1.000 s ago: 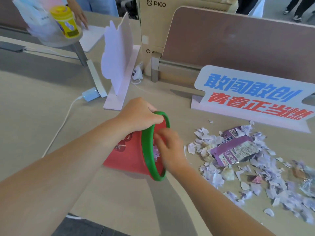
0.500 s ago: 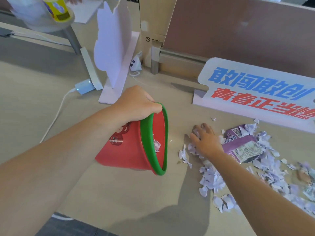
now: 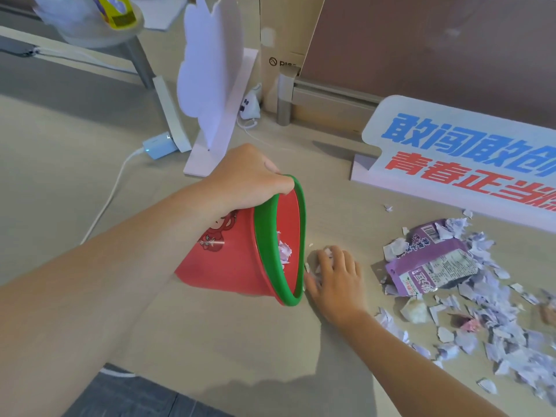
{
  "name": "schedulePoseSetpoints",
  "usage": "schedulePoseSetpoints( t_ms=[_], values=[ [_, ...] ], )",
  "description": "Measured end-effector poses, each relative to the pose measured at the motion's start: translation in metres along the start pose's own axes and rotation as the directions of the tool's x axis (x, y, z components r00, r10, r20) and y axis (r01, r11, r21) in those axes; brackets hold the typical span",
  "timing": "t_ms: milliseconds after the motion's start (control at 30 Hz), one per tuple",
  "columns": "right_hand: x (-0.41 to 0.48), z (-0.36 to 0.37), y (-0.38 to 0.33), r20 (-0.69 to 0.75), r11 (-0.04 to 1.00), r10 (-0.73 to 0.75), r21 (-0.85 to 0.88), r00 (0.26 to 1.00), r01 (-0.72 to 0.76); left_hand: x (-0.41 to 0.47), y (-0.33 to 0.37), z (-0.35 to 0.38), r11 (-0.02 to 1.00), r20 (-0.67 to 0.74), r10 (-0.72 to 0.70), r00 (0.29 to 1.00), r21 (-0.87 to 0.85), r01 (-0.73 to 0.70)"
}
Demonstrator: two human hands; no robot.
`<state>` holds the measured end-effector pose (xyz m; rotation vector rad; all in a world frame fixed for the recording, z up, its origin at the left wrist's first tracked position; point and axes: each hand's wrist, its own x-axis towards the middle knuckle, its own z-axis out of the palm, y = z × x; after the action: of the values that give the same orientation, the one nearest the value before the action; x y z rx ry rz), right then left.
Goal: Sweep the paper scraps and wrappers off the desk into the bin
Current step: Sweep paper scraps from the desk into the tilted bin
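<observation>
My left hand (image 3: pixel 246 179) grips the green rim of a red bin (image 3: pixel 228 263), which lies tipped on its side with its mouth facing right. A few white scraps sit inside it. My right hand (image 3: pixel 337 281) lies flat on the desk just right of the bin's mouth, fingers spread over a small clump of scraps pressed against the rim. A purple snack wrapper (image 3: pixel 430 263) lies to the right among several torn paper scraps (image 3: pixel 493 332) scattered across the desk.
A white sign with blue and red characters (image 3: pixel 463 152) stands behind the scraps. A white cut-out board on a base (image 3: pixel 210 85) and a blue charger with cable (image 3: pixel 158 144) lie behind the bin. The desk's front edge (image 3: pixel 270 386) runs along the bottom.
My right hand came out of the bin, reached right to the pile, then dragged a clump of scraps left to the bin's mouth. The bin stayed tipped in my left hand.
</observation>
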<state>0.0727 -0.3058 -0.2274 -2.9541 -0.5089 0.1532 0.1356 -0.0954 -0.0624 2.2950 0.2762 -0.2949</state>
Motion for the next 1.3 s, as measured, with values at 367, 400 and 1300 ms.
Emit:
schedulePoseSetpoints(
  t_ms=[367, 400, 1300],
  values=[
    [0.024, 0.0, 0.022, -0.084, 0.993, -0.113, 0.034, 0.99, 0.116, -0.005, 0.0, 0.003, 1.0, -0.034, -0.016, 0.999, 0.007, 0.016],
    [0.029, -0.002, 0.021, -0.029, 0.996, -0.06, 0.058, 0.998, 0.062, -0.006, 0.001, 0.002, 1.0, -0.035, -0.018, 0.999, 0.004, 0.018],
    [0.043, -0.105, -0.07, 0.085, 0.502, 0.079, 0.857, 0.993, -0.113, -0.029, -0.005, -0.019, 0.999, -0.053, 0.022, 0.998, 0.04, -0.02]
  ],
)
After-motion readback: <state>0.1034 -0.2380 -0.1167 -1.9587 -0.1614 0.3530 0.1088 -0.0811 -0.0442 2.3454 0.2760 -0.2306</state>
